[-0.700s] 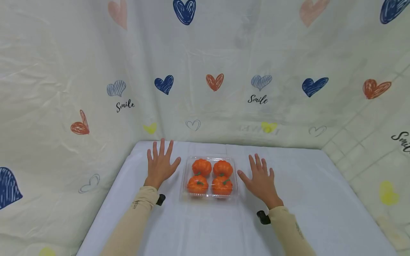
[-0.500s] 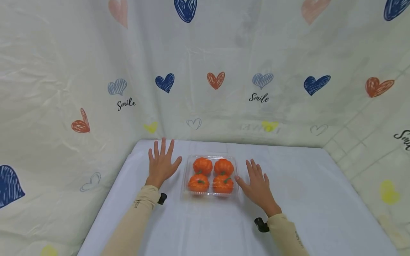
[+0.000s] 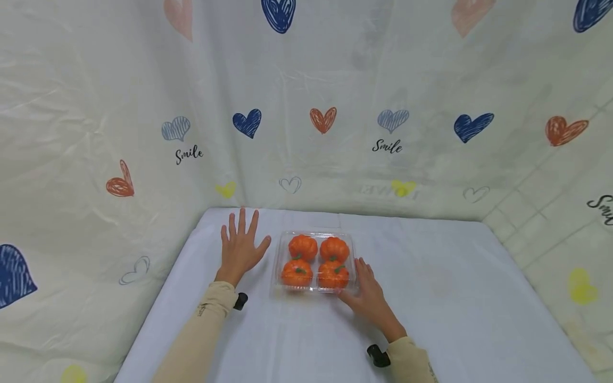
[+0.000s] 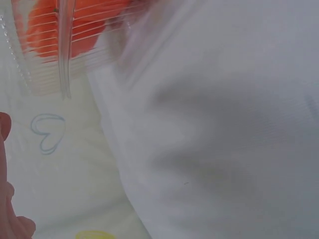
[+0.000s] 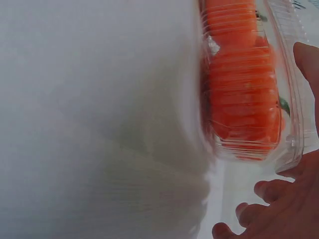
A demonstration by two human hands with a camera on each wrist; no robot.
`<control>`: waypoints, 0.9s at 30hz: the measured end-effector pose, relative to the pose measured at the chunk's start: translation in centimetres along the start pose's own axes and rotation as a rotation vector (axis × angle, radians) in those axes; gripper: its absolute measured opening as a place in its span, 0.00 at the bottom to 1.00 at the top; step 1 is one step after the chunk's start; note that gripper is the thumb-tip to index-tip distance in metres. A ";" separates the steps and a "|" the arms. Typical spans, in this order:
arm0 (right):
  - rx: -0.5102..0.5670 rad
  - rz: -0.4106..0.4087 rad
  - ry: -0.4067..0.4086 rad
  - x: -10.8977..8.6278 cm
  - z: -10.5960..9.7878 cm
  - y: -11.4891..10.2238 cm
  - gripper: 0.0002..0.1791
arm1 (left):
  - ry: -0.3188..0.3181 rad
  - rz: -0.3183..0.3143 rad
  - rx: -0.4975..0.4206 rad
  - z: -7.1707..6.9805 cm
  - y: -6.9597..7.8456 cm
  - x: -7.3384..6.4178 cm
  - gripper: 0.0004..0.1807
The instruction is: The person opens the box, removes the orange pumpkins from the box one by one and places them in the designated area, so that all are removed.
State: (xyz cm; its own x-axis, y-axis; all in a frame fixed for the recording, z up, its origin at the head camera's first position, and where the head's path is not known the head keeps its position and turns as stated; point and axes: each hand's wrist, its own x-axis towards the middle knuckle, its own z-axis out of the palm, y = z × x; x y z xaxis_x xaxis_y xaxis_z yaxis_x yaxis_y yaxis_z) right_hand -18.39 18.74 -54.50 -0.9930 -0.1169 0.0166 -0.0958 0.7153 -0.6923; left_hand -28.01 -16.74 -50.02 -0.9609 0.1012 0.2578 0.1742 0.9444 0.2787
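A clear plastic clamshell box (image 3: 314, 291) with several small orange toy pumpkins (image 3: 297, 273) in it sits on the white table. To its left, apart from it, my left hand (image 3: 238, 251) hovers with fingers spread and straight, holding nothing. My right hand (image 3: 371, 300) is at the box's near right corner. Its thumb lies by the front edge and its fingers along the right side. In the right wrist view the thumb and index finger come close to the box's rim (image 5: 295, 124), the other fingers fanned out; whether they touch it is hard to tell.
The table's white cloth (image 3: 445, 298) spreads around the box. Behind and on both sides hangs a pale curtain (image 3: 287, 80) printed with hearts and the word "Smile". A small black camera is on each wrist.
My right hand has moved left and nearer to me, from beside the box to its near right corner. The left hand and the box have hardly moved.
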 end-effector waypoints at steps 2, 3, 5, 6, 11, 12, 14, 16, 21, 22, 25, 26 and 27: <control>0.029 0.003 -0.005 0.1 0.4 0.3 0.60 | 0.000 -0.006 -0.010 0.0 -0.1 -0.4 0.47; 0.047 0.010 -0.006 0.1 0.5 0.3 0.60 | 0.002 -0.008 -0.015 0.0 -0.2 -0.7 0.47; 0.079 0.026 -0.005 0.2 0.8 0.5 0.62 | 0.007 -0.013 -0.040 0.0 -0.2 -1.2 0.47; 0.098 0.034 -0.007 0.2 0.9 0.6 0.62 | 0.010 -0.013 -0.053 0.1 -0.2 -1.5 0.47; 0.175 0.054 -0.023 0.2 1.3 1.0 0.65 | 0.018 -0.016 -0.132 1.4 0.1 -3.3 0.48; 0.182 0.054 -0.023 0.1 1.4 1.1 0.65 | 0.019 -0.015 -0.154 1.8 0.2 -3.7 0.48; 0.192 0.052 -0.017 0.0 1.5 1.2 0.65 | 0.022 -0.012 -0.209 2.7 0.6 -4.6 0.48; 0.195 0.051 -0.009 -0.1 1.6 1.3 0.65 | 0.029 -0.011 -0.287 3.3 1.1 -5.4 0.48; 0.197 0.064 0.005 0.0 1.8 1.3 0.65 | 0.005 -0.021 -0.474 4.5 2.5 -7.1 0.48; 0.195 0.064 0.008 0.0 1.9 1.3 0.65 | -0.009 -0.030 -0.503 4.7 2.7 -7.4 0.48; 0.193 0.049 0.025 0.1 2.0 1.3 0.65 | -0.051 -0.060 -0.606 5.3 3.5 -8.2 0.47; 0.193 0.046 0.027 0.2 2.0 1.3 0.65 | -0.059 -0.068 -0.648 5.5 3.7 -8.5 0.47; 0.193 0.046 0.028 0.2 2.0 1.2 0.66 | -0.068 -0.076 -0.688 5.7 3.9 -8.7 0.47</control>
State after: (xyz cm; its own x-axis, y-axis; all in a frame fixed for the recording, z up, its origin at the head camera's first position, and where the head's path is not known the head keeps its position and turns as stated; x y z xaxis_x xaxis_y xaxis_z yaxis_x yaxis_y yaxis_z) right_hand -18.57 18.23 -56.78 -0.9978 -0.0658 0.0000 -0.0379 0.5740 -0.8180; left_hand -20.16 -12.11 -56.43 -0.9833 0.0830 0.1620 0.1810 0.5394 0.8224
